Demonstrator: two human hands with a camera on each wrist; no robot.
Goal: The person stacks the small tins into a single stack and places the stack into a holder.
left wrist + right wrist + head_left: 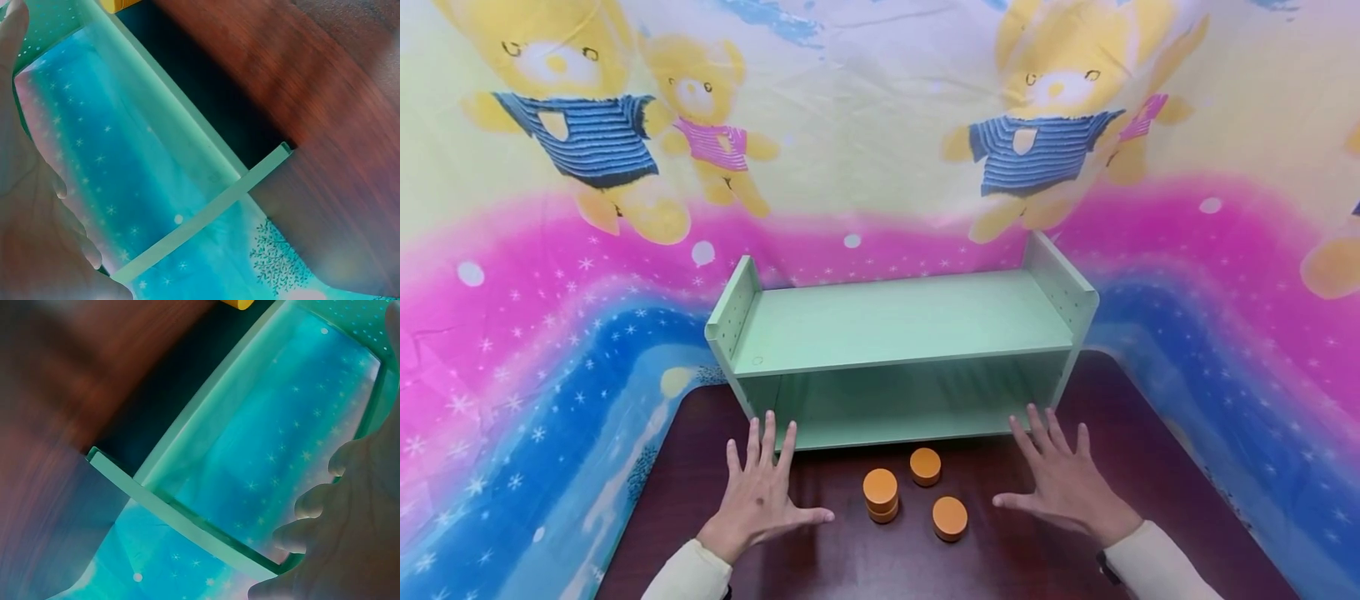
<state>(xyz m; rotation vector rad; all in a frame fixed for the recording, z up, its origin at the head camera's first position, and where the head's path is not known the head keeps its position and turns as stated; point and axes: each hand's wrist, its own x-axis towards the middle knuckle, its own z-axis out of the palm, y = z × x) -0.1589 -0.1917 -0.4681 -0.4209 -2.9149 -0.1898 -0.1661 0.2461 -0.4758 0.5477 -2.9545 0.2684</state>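
My left hand (758, 492) hovers over the table left of some orange round discs, palm down with fingers spread. The right hand (1063, 483) mirrors it on the right, fingers fanned and thumb pointing inward. Neither hand holds anything. Between them, one orange disc sits on another in a small stack (880, 490). A single orange disc (925, 467) lies nearer the shelf, and another orange disc (950, 518) lies closer to me. Behind the discs stands a pale green two-level shelf (902, 321). Part of the left hand (44, 212) and right hand (350, 519) edges the wrist views.
The dark red-brown table (850, 567) has rounded far corners. A cloth backdrop (850, 150) printed with teddy bears and snowflakes hangs behind and along both sides. The shelf's upright side panels (1060, 287) rise above its top board.
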